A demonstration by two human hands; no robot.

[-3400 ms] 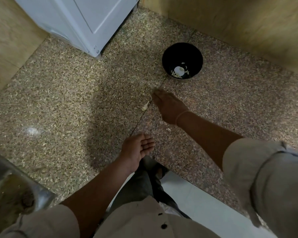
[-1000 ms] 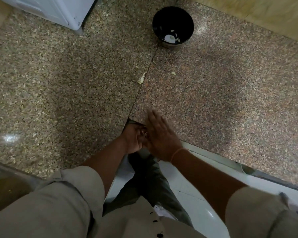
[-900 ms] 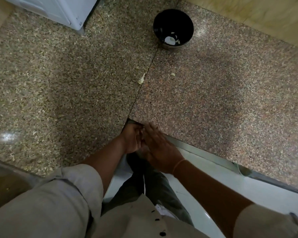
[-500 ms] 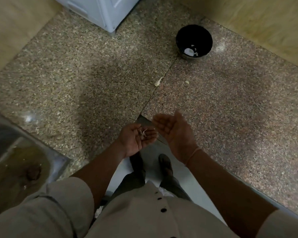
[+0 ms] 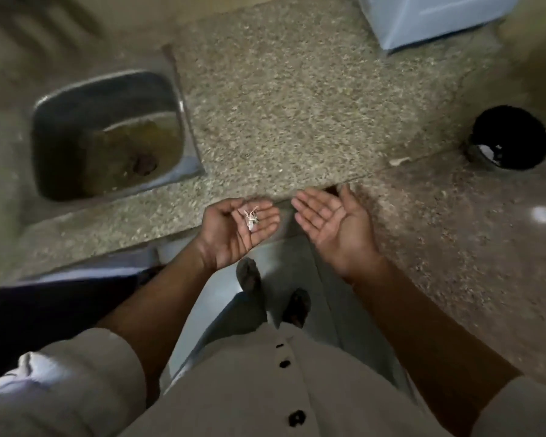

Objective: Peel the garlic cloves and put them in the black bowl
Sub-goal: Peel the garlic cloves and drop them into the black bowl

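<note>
Position: the person stands at the inner corner of the granite countertop, both hands held palm-up just off its front edge, side by side and apart. The left hand is cupped, fingers loosely curved, with a small clump of garlic skins lying loose in the palm, not pinched. The right hand is flat, released and empty. The black bowl sits on the countertop toward its right-hand back corner, to the right of the hands and farther from the front edge. The right hand is the nearer of the two, and the left would have to cross it. Pale peeled garlic shows at the bottom of the bowl, though the count cannot be read. One stray peel scrap lies between the right hand and the bowl, its long axis roughly along the seam in the stone. No unpeeled clove is visible on the countertop. The steel sink is set into the counter to the left of the left hand, and a white appliance stands at the back edge. Assessment: peeling looks finished or nearly so, and the skins appear due for disposal. Nothing stands in the way toward either bowl or sink.
</note>
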